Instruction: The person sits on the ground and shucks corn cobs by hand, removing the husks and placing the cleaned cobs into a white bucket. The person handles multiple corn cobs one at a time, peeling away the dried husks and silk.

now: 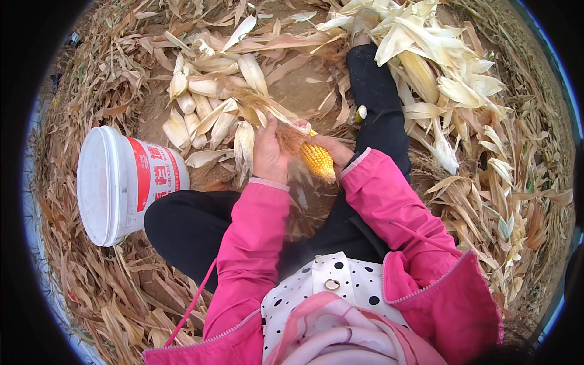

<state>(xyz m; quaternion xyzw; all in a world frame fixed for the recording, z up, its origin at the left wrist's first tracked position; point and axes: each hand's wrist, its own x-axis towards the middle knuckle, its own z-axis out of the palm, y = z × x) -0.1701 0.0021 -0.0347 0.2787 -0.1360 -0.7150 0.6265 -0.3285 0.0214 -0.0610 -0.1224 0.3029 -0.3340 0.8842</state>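
A yellow ear of corn (318, 160), its tip toward my body, lies between my two hands with its kernels bare. My right hand (334, 151) is wrapped around its side. Pulled-back pale husk (285, 119) and brown silk (292, 138) run away from the ear, and my left hand (272, 150) grips them. Just beyond my left hand is a pile of corn ears in husk (219, 89) on the soil. Some of the fingers are hidden behind the husk and the ear.
A white plastic bucket (101, 182) with a red printed band lies at the left, beside my bent knee (182, 219). My other leg (381, 96) stretches forward. Loose pale husks (424, 73) are heaped at the right. Dry leaves and stalks surround everything.
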